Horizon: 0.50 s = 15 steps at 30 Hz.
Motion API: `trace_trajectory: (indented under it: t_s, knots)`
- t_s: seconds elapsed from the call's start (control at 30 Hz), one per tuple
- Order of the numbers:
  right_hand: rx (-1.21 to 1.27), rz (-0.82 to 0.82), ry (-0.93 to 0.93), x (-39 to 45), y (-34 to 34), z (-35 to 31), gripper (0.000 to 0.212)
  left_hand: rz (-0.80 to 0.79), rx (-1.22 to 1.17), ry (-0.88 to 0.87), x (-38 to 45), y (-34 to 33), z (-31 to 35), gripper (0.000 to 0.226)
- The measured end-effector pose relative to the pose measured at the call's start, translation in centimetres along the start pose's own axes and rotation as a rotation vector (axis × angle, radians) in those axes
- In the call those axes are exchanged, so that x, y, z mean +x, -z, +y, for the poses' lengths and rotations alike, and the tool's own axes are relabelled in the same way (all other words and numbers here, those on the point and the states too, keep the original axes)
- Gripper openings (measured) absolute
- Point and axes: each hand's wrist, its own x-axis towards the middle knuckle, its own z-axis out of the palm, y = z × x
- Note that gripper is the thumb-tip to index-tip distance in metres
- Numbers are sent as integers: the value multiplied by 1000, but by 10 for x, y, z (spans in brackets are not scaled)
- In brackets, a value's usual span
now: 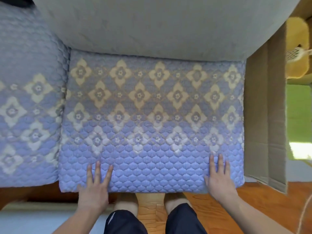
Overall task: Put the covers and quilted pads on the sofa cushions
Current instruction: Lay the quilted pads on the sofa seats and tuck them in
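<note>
A blue quilted pad (152,115) with cream diamond flowers lies flat on the seat cushion in the middle of the view. My left hand (96,184) rests flat on its front edge at the left, fingers spread and straight. My right hand (217,176) presses flat on the front right part, fingers straight. A second pad (28,107) of the same pattern covers the neighbouring seat at the left. Behind both stands the plain grey back cushion (143,24).
A cardboard box (265,115) stands tight against the seat's right side. Beyond it are a yellow object (297,48) and a green surface (298,119). Wooden floor (253,208) lies below, with my knees near the seat front.
</note>
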Motion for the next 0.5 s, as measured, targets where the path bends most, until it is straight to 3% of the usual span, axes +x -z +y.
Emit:
trace_trajectory:
  t_s: [0.03,0.1,0.17,0.2,0.3,0.37,0.5]
  knots:
    - [94,-38,-85,3,23,-11,87,-76,54,14,2,23,4,92]
    - [56,-216,-124,7,80,-40,62,-373,75,-56,8,81,11,79]
    - [-14,-356,-15,13,166,-89,40,-411,-32,-150,12,171,16,53]
    - [-52,-329,62,18,216,-113,38,-303,-121,-129,15,227,14,46]
    - [227,155,163,7,382,-176,33,269,-331,-87,1,398,-3,50]
    - [418,395,288,-20,486,-207,27,564,-469,-101,-25,502,-16,50]
    - [678,561,402,-47,617,-251,29,805,-593,-187,-78,642,-31,49]
